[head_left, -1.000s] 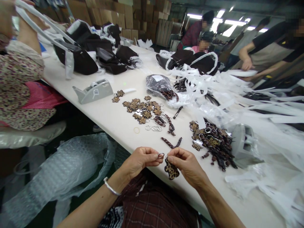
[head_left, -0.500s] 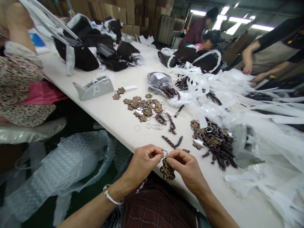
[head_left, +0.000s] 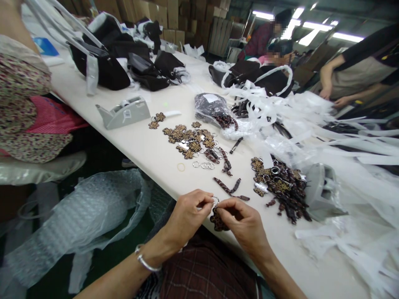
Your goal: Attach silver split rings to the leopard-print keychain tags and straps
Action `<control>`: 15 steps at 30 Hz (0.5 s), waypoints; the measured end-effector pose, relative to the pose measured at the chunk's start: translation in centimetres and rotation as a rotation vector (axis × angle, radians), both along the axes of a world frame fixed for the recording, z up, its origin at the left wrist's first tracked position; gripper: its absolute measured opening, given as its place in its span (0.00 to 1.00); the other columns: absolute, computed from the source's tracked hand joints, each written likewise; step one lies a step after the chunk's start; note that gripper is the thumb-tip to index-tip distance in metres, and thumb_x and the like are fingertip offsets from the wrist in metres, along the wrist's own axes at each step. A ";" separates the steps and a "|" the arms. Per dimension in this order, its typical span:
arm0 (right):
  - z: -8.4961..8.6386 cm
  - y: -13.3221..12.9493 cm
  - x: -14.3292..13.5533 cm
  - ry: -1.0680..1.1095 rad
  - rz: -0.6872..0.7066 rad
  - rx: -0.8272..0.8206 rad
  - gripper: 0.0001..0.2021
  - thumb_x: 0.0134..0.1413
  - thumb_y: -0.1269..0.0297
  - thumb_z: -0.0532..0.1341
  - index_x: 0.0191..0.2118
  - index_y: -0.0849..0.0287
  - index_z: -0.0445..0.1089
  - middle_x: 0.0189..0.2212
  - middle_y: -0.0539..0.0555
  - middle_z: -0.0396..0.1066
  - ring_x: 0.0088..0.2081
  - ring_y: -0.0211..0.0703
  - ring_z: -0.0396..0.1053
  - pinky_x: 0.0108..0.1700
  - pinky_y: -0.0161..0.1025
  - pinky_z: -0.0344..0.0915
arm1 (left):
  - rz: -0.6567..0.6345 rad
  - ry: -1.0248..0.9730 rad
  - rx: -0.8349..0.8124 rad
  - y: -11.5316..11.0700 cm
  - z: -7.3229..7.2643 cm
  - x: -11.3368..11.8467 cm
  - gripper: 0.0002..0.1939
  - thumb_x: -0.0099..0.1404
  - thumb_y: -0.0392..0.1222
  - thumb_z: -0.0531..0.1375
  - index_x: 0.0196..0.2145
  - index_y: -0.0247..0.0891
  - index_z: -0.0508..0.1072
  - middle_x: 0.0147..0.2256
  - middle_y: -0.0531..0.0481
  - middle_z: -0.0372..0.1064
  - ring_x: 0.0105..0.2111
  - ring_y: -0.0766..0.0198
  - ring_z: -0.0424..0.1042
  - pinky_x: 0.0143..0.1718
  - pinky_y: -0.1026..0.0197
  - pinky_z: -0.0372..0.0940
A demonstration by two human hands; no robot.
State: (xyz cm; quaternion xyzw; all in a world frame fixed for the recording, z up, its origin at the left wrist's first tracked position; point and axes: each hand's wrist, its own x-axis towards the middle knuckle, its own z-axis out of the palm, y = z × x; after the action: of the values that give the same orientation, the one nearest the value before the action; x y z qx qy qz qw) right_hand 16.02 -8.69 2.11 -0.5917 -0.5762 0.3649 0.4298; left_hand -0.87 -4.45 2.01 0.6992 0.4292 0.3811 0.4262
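Observation:
My left hand pinches a silver key ring just off the table's front edge. The thumb and fingers of my right hand are closed on a leopard-print bear charm hanging below the ring, covering part of it. Beyond my hands, dark patterned straps lie on the white table. Farther back is a spread of leopard-print charms, with loose silver rings at its near side. A pile of dark straps and charms lies to the right.
Grey tape dispensers stand at the left and right. White strips and plastic cover the right side. Black bags lie at the back left. Bubble wrap hangs low at left. People are at the left and back right.
My right hand's fingers have shifted over the charm, which now shows less and looks tilted. My left hand has barely moved and keeps its pinch.

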 end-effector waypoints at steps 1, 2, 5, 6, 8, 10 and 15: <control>0.0 0.0 0.1 -0.067 0.033 0.067 0.03 0.55 0.69 0.63 0.34 0.57 0.75 0.28 0.50 0.75 0.28 0.37 0.70 0.31 0.34 0.67 | 0.001 0.004 -0.019 0.0 0.0 0.0 0.08 0.62 0.29 0.60 0.34 0.37 0.79 0.38 0.49 0.78 0.39 0.65 0.76 0.42 0.66 0.66; 0.1 0.0 0.1 -0.132 0.068 0.134 0.05 0.56 0.71 0.62 0.35 0.57 0.76 0.29 0.50 0.75 0.29 0.38 0.71 0.33 0.34 0.68 | 0.001 0.010 -0.036 0.0 0.1 -0.1 0.08 0.62 0.29 0.60 0.33 0.37 0.79 0.37 0.49 0.78 0.38 0.65 0.76 0.41 0.66 0.66; 0.1 0.1 0.1 -0.300 0.154 0.306 0.09 0.57 0.75 0.60 0.38 0.56 0.75 0.32 0.51 0.76 0.33 0.39 0.73 0.38 0.35 0.69 | -0.003 0.037 -0.071 0.0 0.1 -0.1 0.08 0.62 0.29 0.60 0.33 0.37 0.79 0.36 0.50 0.78 0.36 0.65 0.75 0.40 0.66 0.66; 0.1 0.0 0.1 -0.350 0.171 0.346 0.10 0.58 0.76 0.59 0.40 0.57 0.75 0.33 0.52 0.76 0.35 0.39 0.73 0.39 0.36 0.69 | -0.004 0.053 -0.076 0.0 0.1 -0.1 0.08 0.62 0.29 0.59 0.33 0.36 0.79 0.35 0.50 0.78 0.35 0.65 0.75 0.40 0.65 0.65; -0.1 -0.2 0.0 -0.441 0.191 0.395 0.11 0.59 0.77 0.59 0.42 0.57 0.74 0.34 0.54 0.75 0.37 0.40 0.72 0.40 0.37 0.69 | -0.006 0.100 -0.082 0.1 0.0 -0.1 0.08 0.62 0.29 0.59 0.33 0.36 0.78 0.35 0.49 0.77 0.35 0.64 0.75 0.39 0.65 0.65; -0.3 -0.4 -0.2 -0.519 0.196 0.419 0.10 0.60 0.76 0.58 0.43 0.58 0.74 0.34 0.54 0.74 0.36 0.41 0.71 0.40 0.37 0.69 | -0.015 0.153 -0.082 0.1 -0.1 -0.1 0.08 0.62 0.29 0.59 0.32 0.36 0.78 0.34 0.49 0.77 0.34 0.64 0.74 0.38 0.64 0.64; -1.0 -0.6 -0.7 -0.673 0.182 0.423 0.08 0.62 0.74 0.57 0.40 0.59 0.73 0.30 0.55 0.71 0.34 0.43 0.69 0.38 0.39 0.66 | -0.032 0.270 -0.042 0.1 -0.5 0.2 0.08 0.62 0.29 0.58 0.29 0.35 0.76 0.30 0.49 0.75 0.30 0.64 0.71 0.34 0.64 0.62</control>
State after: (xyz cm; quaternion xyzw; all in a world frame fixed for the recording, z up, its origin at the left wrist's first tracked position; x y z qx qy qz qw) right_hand 15.36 -9.33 1.13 -0.5234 -0.7970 0.0608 0.2954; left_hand -0.68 -4.30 1.47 0.7419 0.4794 0.2676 0.3850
